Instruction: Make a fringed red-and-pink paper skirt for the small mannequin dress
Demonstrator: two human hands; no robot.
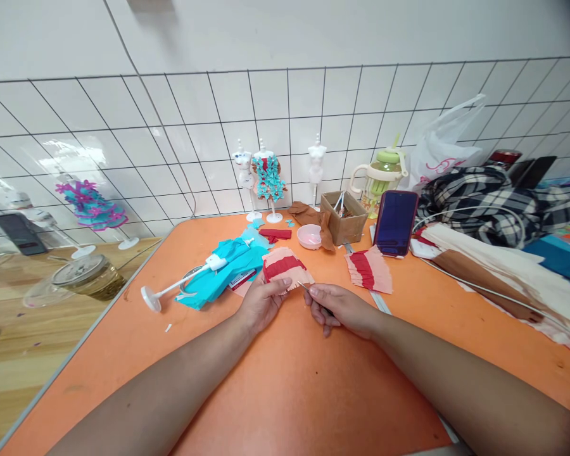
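Reaching forward, left hand (265, 300) pinching red-striped piece (285, 265), right hand (338, 305) clasping thin tool (304, 287).

craft workspace: small dress forms (316, 168), crinkled sheets (285, 266), orange table (266, 380)

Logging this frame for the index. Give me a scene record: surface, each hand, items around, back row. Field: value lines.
surface: orange table
left hand: holding a pink-and-red piece
right hand: holding a thin tool, tip near the held piece
right of hands: second pink-and-red piece, lying on the table
left of hands: white mannequin lying on blue material
beyond hands: pink bowl, cardboard box
back row: three small mannequins, upright, middle one in blue ruffles
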